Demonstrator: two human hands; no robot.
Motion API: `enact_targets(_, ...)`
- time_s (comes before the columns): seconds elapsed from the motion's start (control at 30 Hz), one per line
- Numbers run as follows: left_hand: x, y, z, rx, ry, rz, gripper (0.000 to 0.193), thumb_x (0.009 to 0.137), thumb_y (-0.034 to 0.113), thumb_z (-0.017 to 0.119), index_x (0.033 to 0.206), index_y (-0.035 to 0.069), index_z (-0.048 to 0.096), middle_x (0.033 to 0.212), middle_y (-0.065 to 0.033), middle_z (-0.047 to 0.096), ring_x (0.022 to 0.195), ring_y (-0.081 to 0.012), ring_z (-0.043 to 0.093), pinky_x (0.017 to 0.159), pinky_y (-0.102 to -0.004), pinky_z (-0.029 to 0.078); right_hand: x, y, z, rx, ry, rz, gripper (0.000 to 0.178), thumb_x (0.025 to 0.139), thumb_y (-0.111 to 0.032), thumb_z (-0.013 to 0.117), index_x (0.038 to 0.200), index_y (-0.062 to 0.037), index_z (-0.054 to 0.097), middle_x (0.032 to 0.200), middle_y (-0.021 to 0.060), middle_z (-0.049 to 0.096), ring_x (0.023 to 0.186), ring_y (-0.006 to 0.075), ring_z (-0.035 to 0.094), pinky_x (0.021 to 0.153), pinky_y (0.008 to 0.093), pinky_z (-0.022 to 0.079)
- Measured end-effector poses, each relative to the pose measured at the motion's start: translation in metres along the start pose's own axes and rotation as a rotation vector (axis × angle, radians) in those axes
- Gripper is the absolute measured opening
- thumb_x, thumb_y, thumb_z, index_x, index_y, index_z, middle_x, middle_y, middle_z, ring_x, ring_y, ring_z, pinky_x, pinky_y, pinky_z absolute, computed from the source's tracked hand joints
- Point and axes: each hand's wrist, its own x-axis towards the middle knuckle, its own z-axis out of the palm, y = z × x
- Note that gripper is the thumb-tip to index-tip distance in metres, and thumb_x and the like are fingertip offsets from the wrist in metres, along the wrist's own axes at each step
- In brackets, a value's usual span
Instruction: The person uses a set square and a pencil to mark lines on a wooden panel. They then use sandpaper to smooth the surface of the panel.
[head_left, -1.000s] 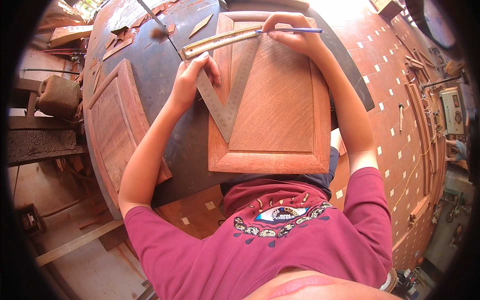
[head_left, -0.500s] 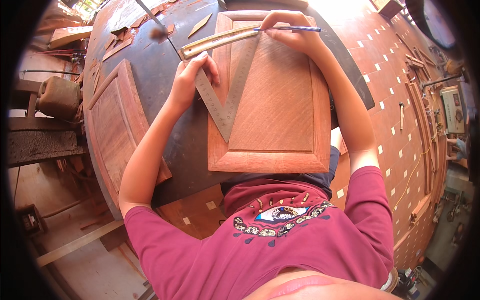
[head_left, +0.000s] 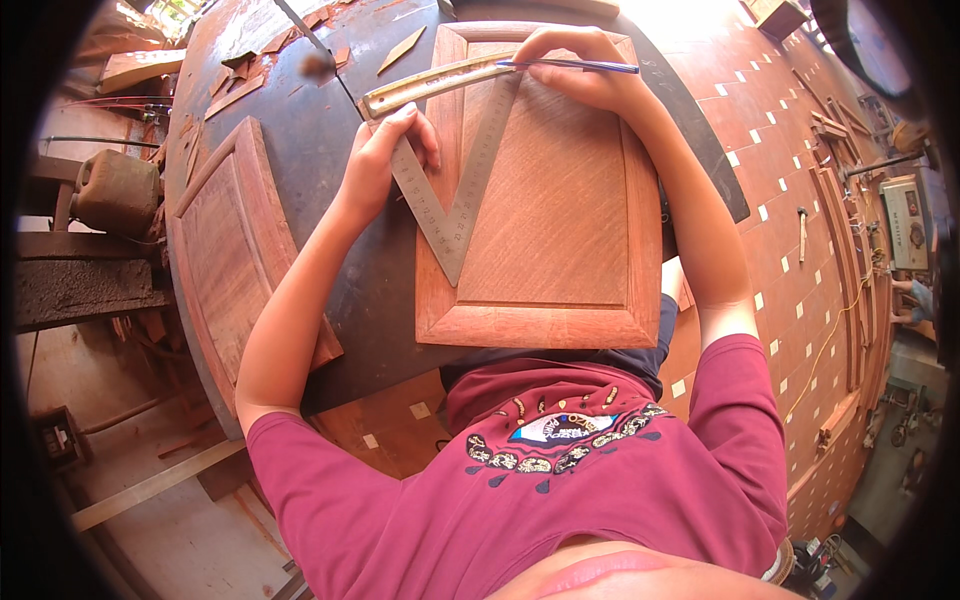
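A metal triangular set square (head_left: 482,150) with a thick brass-coloured edge lies across the upper left of a framed wooden panel (head_left: 565,210). My left hand (head_left: 385,155) is closed on the left corner of the set square, thumb on top, just off the panel's left side. In my right hand (head_left: 580,75), a blue pen (head_left: 612,66) is pinched nearly level over the panel's upper part. Its tip points left and meets the thick edge of the square; whether it touches the wood I cannot tell.
A second framed panel (head_left: 240,225) lies at the left of the dark round-edged table (head_left: 365,295). Wood offcuts (head_left: 235,95) are scattered at the far left. On the tiled floor at right are a hammer (head_left: 803,235) and long wooden strips (head_left: 845,270).
The pen tip has moved a little left along the thick edge, and my right hand has shifted left with it. My left hand, the set square and the panel stay almost in place.
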Motion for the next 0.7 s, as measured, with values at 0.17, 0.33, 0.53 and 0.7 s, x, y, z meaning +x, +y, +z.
enact_targets(0.17, 0.0004, -0.0017, -0.0005, -0.002, 0.002, -0.001, 0.045, 0.103, 0.029, 0.039, 0.073, 0.005, 0.062, 0.066, -0.0063, 0.064, 0.062, -0.0115, 0.054, 0.062, -0.0266, 0.042, -0.0001, 0.0016, -0.0015, -0.029, -0.002, -0.008, 0.022, 0.086, -0.010, 0.062, 0.103, -0.0015, 0.073, 0.100, 0.0112, 0.074, 0.097, 0.0198, 0.069, 0.092, 0.0336, 0.053)
enact_targets(0.33, 0.0006, -0.0017, -0.0010, -0.009, -0.002, -0.004, 0.045, 0.103, 0.029, 0.039, 0.073, 0.005, 0.063, 0.066, -0.0064, 0.064, 0.061, -0.0113, 0.053, 0.061, -0.0264, 0.042, 0.0005, 0.0020, -0.0012, 0.005, -0.008, -0.036, 0.022, 0.086, -0.011, 0.062, 0.102, -0.0018, 0.073, 0.099, 0.0108, 0.074, 0.097, 0.0197, 0.069, 0.092, 0.0337, 0.053)
enact_targets(0.53, -0.0001, 0.0000, 0.0006, -0.002, 0.007, 0.001, 0.045, 0.103, 0.030, 0.039, 0.073, 0.005, 0.063, 0.066, -0.0064, 0.064, 0.061, -0.0112, 0.053, 0.061, -0.0262, 0.042, 0.0000, -0.0002, 0.0001, -0.032, 0.022, -0.012, 0.019, 0.087, -0.009, 0.063, 0.102, -0.0022, 0.073, 0.099, 0.0101, 0.074, 0.096, 0.0192, 0.068, 0.092, 0.0327, 0.052)
enact_targets(0.7, 0.0000, -0.0020, -0.0002, -0.019, 0.001, 0.000, 0.045, 0.103, 0.030, 0.040, 0.074, 0.005, 0.063, 0.066, -0.0064, 0.064, 0.061, -0.0112, 0.054, 0.061, -0.0262, 0.042, 0.0013, -0.0009, 0.0006, -0.048, 0.006, -0.053, 0.018, 0.087, -0.009, 0.065, 0.102, -0.0023, 0.073, 0.098, 0.0097, 0.074, 0.096, 0.0189, 0.068, 0.091, 0.0321, 0.053)
